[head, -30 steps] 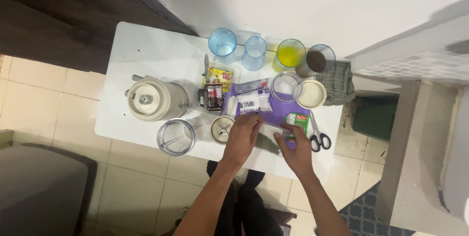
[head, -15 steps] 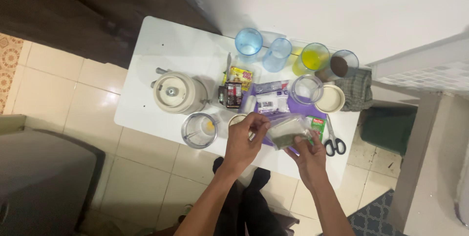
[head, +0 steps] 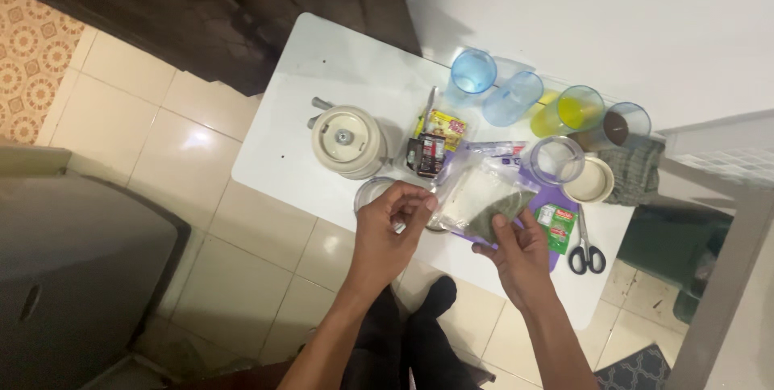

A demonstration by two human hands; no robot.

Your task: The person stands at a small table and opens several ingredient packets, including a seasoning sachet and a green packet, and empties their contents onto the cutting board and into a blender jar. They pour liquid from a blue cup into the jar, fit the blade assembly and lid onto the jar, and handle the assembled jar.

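My right hand pinches the lower edge of a clear plastic bag with a white patch and grey-green contents, held above the white table. My left hand is raised beside the bag's left edge, fingers curled together near it; whether it grips the bag is unclear. A purple packet lies under the bag. Part of a clear round container shows behind my left hand.
A cream lidded pot, small snack sachets, two blue cups, a cup of yellow liquid, a cup with brown contents, an empty clear cup, a cream lid, scissors, a green sachet and a cloth crowd the table.
The clear bag has been lifted off the purple packet and turned between both hands. The head view has shifted so the table sits further right and higher.
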